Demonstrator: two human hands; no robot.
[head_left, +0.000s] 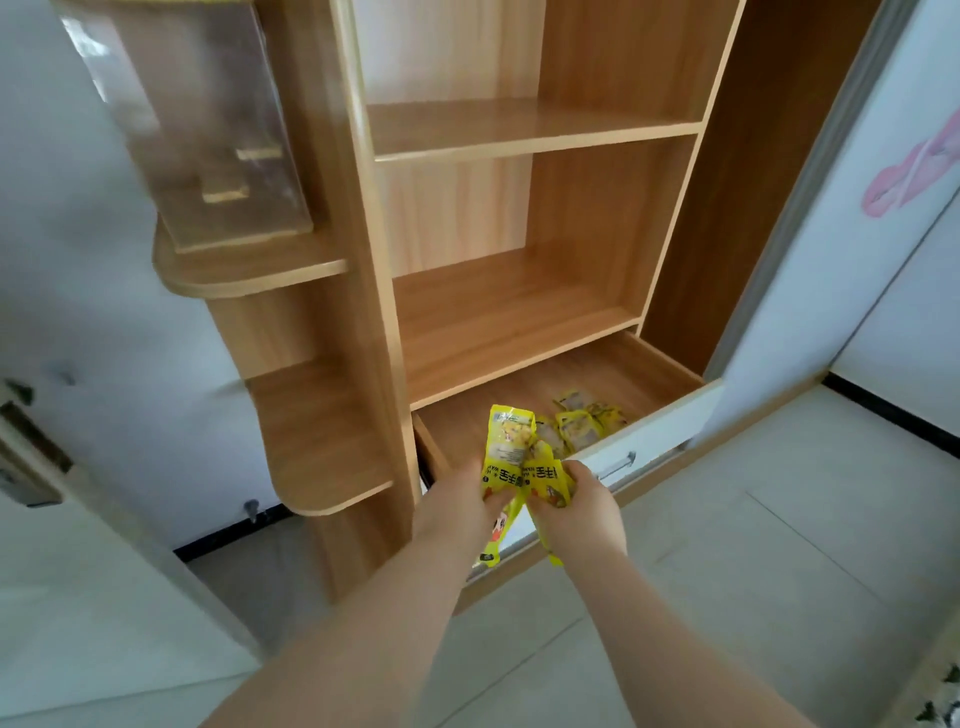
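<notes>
My left hand (457, 506) grips a yellow snack packet (508, 449) that stands up above my fingers. My right hand (584, 506) grips another yellow snack packet (550, 486) right beside it, and the two packets touch. Both hands hover over the front edge of an open wooden drawer (654, 371) with a white front and a metal handle (618, 465). Several more yellow packets (582, 421) lie inside the drawer, near its front.
The drawer belongs to a wooden wardrobe with bare shelves (519, 130) above it. Rounded corner shelves (322, 452) jut out at the left, with a clear box (208, 130) on the upper one. A sliding door (857, 208) stands at the right. Pale tile floor lies below.
</notes>
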